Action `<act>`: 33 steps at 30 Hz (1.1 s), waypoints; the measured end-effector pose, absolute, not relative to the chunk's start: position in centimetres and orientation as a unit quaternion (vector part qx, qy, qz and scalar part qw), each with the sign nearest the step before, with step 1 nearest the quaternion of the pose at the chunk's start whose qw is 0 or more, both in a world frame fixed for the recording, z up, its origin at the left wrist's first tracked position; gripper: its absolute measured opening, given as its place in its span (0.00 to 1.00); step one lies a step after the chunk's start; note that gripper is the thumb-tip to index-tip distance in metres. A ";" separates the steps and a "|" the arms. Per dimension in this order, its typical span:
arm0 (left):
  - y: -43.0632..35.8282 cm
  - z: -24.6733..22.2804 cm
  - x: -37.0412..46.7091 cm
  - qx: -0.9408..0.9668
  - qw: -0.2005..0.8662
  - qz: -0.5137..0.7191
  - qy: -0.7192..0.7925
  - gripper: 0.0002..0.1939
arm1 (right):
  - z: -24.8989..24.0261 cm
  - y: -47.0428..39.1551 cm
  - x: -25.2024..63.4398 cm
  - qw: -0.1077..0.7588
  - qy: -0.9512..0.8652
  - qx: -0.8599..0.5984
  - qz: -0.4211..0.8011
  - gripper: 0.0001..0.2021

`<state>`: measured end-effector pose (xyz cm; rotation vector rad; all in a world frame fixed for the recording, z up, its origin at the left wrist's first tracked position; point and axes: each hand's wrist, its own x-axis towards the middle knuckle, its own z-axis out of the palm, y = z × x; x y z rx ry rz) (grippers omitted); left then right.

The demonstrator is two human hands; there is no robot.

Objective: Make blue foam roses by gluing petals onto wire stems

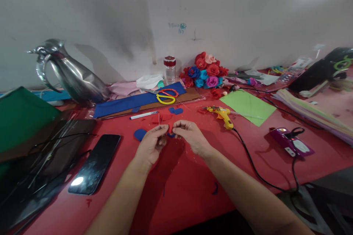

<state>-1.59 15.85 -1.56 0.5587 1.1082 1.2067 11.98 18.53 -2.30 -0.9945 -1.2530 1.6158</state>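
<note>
My left hand is closed in a pinch. A thin pale stick rises upright from its fingers. Just to its right, my right hand pinches a small red piece that looks like craft paper; it lies between the fingertips of both hands. Blue cut pieces lie about them: a rounded blue piece beside my left hand and another blue piece beyond. A white pen rests above my left hand. Yellow and red-handled scissors lie on a blue strip.
A yellow glue gun with a black cord lies to the right, near a green sheet and a purple power socket. Paper flowers, a jar and a metal jug stand behind. A phone lies left.
</note>
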 end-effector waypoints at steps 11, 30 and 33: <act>15.9 -1.6 -1.6 0.222 0.659 0.533 0.482 0.12 | -2.1 18.4 11.9 0.415 -0.518 -0.391 0.637 0.04; 15.7 -1.4 -1.5 0.217 0.666 0.535 0.472 0.12 | -2.4 18.4 11.8 0.422 -0.517 -0.389 0.635 0.04; 15.7 -1.5 -1.4 0.222 0.649 0.542 0.485 0.13 | -2.4 18.5 11.7 0.423 -0.512 -0.389 0.639 0.05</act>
